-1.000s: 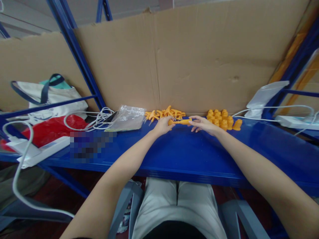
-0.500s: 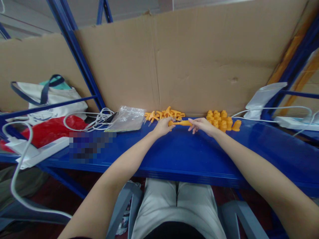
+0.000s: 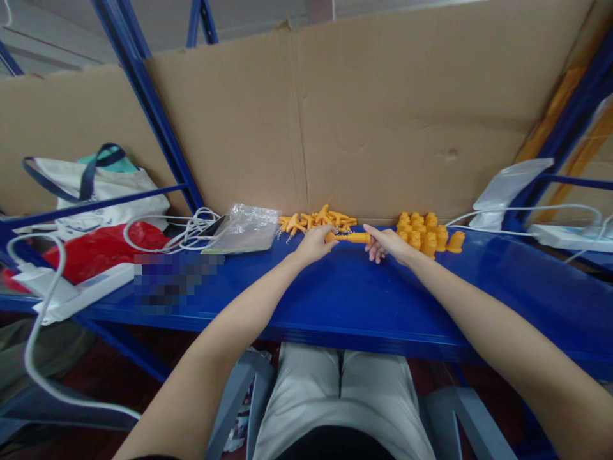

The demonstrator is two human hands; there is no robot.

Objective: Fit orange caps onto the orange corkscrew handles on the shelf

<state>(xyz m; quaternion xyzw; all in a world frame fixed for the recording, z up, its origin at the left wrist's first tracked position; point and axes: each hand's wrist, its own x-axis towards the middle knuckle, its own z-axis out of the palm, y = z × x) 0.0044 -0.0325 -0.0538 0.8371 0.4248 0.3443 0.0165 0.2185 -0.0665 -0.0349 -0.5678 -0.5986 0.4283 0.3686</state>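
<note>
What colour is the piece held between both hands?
Orange, the held piece shows best in the head view.

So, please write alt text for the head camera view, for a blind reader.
Left hand and right hand hold one orange plastic piece between them above a blue shelf. Piles of orange parts lie behind, against cardboard.

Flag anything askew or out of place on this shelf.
One orange cap at the right end of the group of upright caps leans over. White cables lie in a loose tangle beside the plastic bag.
</note>
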